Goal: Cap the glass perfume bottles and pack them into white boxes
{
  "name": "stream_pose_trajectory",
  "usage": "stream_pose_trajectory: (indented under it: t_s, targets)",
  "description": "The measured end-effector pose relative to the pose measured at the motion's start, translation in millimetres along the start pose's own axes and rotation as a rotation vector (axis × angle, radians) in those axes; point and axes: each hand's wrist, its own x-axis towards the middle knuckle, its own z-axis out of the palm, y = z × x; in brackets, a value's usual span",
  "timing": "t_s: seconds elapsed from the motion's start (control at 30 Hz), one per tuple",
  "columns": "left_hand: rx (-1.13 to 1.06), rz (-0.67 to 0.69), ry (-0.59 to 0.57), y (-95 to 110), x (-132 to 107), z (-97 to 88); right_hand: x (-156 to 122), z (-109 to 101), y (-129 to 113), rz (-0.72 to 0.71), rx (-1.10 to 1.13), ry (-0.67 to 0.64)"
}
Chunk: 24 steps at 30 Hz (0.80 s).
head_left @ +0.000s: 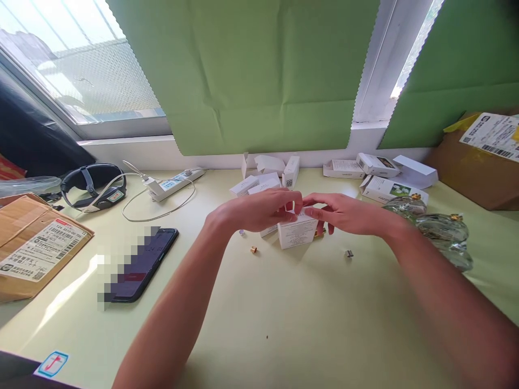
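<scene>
A small white cardboard box (298, 233) with fine print on its front stands upright on the table in front of me. My left hand (263, 209) is closed at its top left, with curled fingers over the upper edge. From the other side, my right hand (344, 213) grips the top right edge with thumb and fingers. The fingers partly cover the box's top, so how its flaps lie is hidden. A copper-coloured small cylinder (253, 249) lies to the left of the box, and a silvery small piece (349, 253) to its right. Something gold-coloured (320, 233) shows just behind the box.
Several white boxes (290, 172) stand behind my hands, with more (379, 165) at the back right. Glass bottles (443, 229) sit by my right forearm. Leftward are a phone (148, 265), a power strip (178, 183), a headset (95, 186) and a cardboard parcel (36, 243). A brown carton (470, 173) stands far right.
</scene>
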Motion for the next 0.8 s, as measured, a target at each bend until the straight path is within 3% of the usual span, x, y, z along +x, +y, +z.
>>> stream_pose_trajectory:
  t_s: [0.33, 0.63, 0.8]
  targets:
    - [0.030, -0.043, -0.002, 0.1, 5.6, 4.6, 3.9, 0.3, 1.9, 0.013, 0.031, 0.008]
    - [0.084, -0.131, -0.007, 17.4, -11.8, -1.8, -3.7, -3.7, -5.7, 0.043, -0.059, 0.081]
    - [0.092, -0.151, -0.049, 12.9, -9.0, 1.2, -1.0, 0.5, -3.5, 0.084, -0.012, 0.015]
